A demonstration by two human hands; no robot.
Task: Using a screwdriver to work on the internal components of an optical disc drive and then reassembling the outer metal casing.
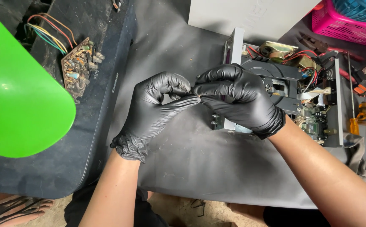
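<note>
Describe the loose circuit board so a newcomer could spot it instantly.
Start at the big green shape filling the left edge. Just right of it, on the dark printer casing, lies a brown circuit board, well left of the gloved left hand. Unlike the boards inside the open metal chassis, it lies loose, trailing coloured wires.

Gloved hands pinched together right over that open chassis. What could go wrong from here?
1. Both hands, left hand and right hand, pinch something too small to make out; it could drop into the opened device.
2. The red wires lie exposed near the right hand and could snag.
3. Thin gloves might tear on the metal frame edge.
</note>
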